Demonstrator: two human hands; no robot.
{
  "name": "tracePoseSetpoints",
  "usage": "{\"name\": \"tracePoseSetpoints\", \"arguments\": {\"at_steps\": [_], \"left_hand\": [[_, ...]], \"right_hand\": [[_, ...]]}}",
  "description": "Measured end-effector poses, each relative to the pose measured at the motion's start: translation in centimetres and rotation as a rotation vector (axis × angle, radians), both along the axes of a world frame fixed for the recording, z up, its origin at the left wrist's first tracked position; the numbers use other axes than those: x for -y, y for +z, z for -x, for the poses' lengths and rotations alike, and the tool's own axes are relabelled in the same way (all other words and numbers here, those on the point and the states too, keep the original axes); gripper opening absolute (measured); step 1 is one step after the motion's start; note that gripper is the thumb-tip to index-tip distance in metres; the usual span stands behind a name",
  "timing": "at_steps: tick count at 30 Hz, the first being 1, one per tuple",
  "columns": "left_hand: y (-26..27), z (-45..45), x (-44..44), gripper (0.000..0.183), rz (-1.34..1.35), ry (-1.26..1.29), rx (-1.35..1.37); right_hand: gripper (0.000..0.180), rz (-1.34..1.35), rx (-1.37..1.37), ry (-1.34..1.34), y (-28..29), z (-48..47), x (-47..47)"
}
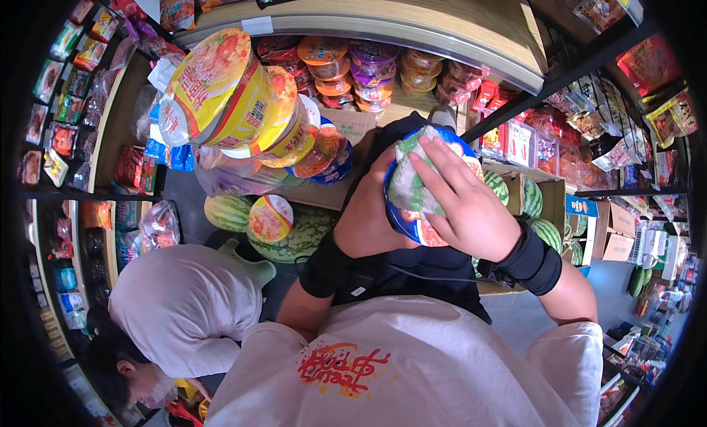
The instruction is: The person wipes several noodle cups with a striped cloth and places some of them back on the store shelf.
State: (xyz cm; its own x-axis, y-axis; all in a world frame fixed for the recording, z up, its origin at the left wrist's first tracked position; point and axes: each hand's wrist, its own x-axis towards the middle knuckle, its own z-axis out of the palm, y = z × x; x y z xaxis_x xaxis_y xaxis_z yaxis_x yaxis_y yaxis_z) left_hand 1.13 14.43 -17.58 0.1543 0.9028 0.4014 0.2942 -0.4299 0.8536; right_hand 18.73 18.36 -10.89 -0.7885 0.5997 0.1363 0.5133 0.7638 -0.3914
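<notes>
My left hand (362,217) grips the side of a blue instant noodle bowl (399,220) with a printed lid, held above my lap. Spread over that lid, a green and white cloth (410,175) lies under the fingers of my right hand (475,211), which presses it down. Part of the lid is hidden by the cloth and hand. To the left rises a leaning stack of yellow noodle tubs (212,95), with a red and blue noodle bowl (315,159) beside its lower part. All of these bear printed writing.
A wooden shelf (359,12) runs ahead, with stacked noodle bowls (375,73) below it. Watermelons (298,233) lie at left, one noodle tub (270,218) over them. More watermelons (533,197) fill cartons at right. Another person (188,300) bends close by on my left.
</notes>
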Motion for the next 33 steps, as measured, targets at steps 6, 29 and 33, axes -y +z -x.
{"name": "tracePoseSetpoints", "arguments": {"at_steps": [6, 29, 33], "left_hand": [[-1.4, -0.2, -0.1, 0.114, 0.054, -0.066, 0.152], [-1.7, 1.4, -2.4, 0.077, 0.008, -0.128, -0.123], [-1.3, 0.9, -2.6, 0.074, -0.004, -0.149, -0.118]], "right_hand": [[0.070, 0.097, -0.087, -0.153, -0.6, -1.9, 0.8], [0.059, 0.217, -0.025, 0.154, -0.7, -6.4, 0.1], [0.067, 0.225, -0.046, -0.132, -1.4, -8.4, -1.8]]}}
